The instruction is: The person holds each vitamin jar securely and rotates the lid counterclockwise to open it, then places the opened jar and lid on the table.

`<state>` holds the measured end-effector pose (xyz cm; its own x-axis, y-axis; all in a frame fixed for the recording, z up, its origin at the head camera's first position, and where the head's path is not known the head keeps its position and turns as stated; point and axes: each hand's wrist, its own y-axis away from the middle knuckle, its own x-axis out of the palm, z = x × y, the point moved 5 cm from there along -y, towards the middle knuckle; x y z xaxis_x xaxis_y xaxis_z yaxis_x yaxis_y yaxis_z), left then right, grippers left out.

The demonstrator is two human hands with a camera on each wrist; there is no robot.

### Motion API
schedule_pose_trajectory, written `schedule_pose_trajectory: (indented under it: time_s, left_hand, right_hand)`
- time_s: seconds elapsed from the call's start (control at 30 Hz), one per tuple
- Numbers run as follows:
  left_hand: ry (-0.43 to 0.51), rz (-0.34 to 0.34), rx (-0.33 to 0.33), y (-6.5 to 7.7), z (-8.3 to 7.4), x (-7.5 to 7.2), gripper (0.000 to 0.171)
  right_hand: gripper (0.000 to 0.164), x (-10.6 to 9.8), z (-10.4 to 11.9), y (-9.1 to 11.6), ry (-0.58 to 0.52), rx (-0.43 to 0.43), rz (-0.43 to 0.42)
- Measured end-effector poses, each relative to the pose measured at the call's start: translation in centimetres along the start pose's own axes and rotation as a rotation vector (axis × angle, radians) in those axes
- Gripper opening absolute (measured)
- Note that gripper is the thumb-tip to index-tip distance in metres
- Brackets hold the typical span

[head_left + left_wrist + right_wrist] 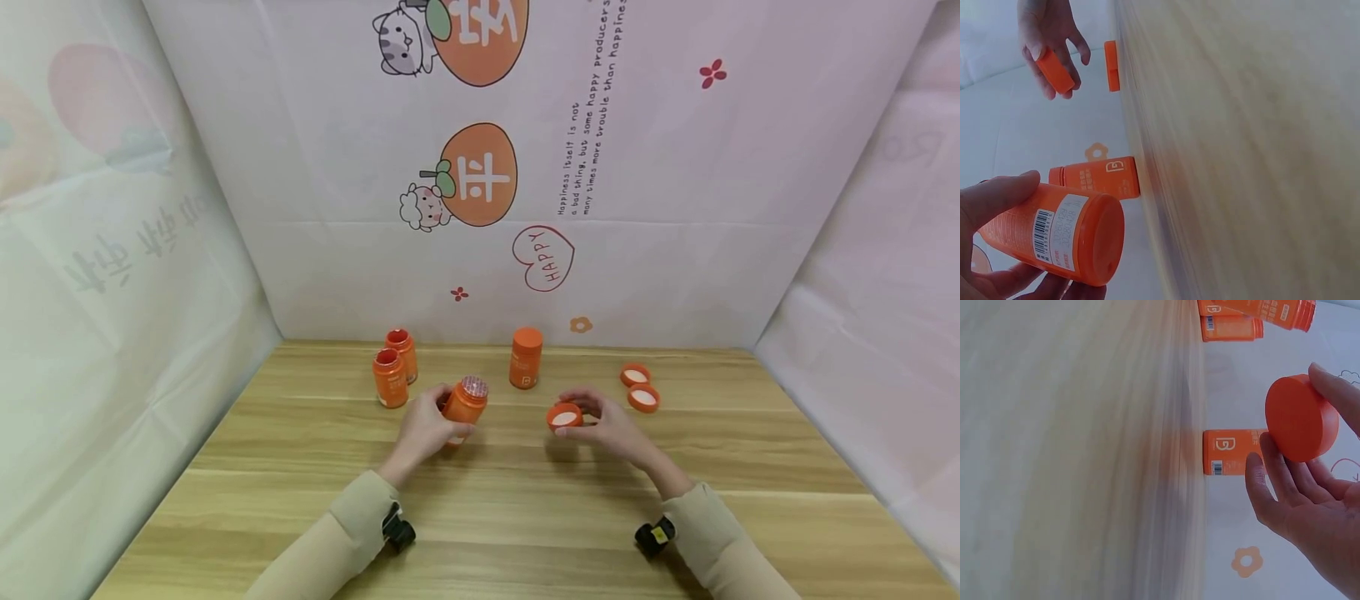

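Observation:
My left hand [429,429] grips an orange bottle [467,402], tilted to the right, its mouth covered by a patterned seal. In the left wrist view the bottle's base and a white barcode label [1060,231] face the camera. A round orange cap [564,417] is pinched in my right hand [606,427], its white inner liner turned up toward the head camera. The right wrist view shows the cap's smooth outer top [1294,419] between thumb and fingers. Bottle and cap are held apart, with a gap between the hands.
A capped orange bottle [526,358] stands at the back middle. Two uncapped bottles, one in front [390,379] and one behind [402,354], stand at the back left. Two loose caps, one nearer [643,398] and one farther [635,375], lie at right. Printed sheeting [637,275] walls the wooden table [510,533].

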<state>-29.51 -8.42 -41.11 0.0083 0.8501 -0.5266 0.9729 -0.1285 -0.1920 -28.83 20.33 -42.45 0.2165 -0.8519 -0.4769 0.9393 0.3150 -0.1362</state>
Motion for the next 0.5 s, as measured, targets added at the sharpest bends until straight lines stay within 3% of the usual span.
schedule_pose_trajectory:
  time_s: [0.5]
  left_hand:
    - [-0.010,-0.045,-0.009,-0.1,1.0,-1.4,0.050]
  right_hand:
    - [0.058,-1.2,-1.2,0.6,0.090,0.044,0.010]
